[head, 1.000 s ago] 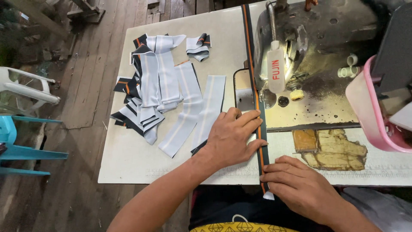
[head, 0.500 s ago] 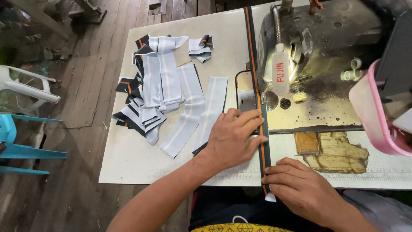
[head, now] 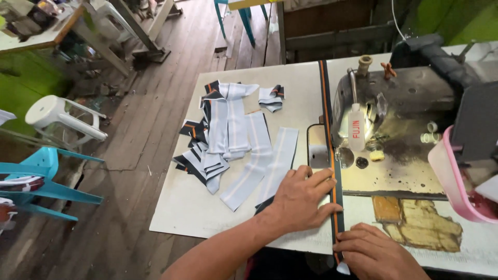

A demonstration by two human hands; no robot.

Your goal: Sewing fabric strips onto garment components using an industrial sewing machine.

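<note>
The left hand's fingers [head: 319, 179] lie flat and spread, their tips pressing on a long dark strip with an orange stripe [head: 327, 109]; nothing is clenched, and the left hand [head: 301, 199] simply weighs the strip down on the white table [head: 181, 207]. Just at five o'clock from it, the right hand [head: 376, 251] has its fingers curled onto the near end of the same strip, pinching it against the table edge; the thumb and the strip's tip under it are hard to make out, and the wrist is cut off by the lower border.

The strip runs straight from the hands toward twelve o'clock, past the needle plate, to the table's far edge. Part of it is hidden beneath both hands.

At ten o'clock from the left hand lies a loose pile of grey-and-white fabric pieces [head: 228, 140], some with dark and orange bands; two long pale ones reach almost to the left wrist, one end tucked out of sight under the palm. At one o'clock stands the sewing machine [head: 399, 103], its top partly blocked by a dark shape, with a small white bottle [head: 356, 134] leaning on it. At three o'clock a pink tub [head: 448, 179] is cropped by the frame.
</note>
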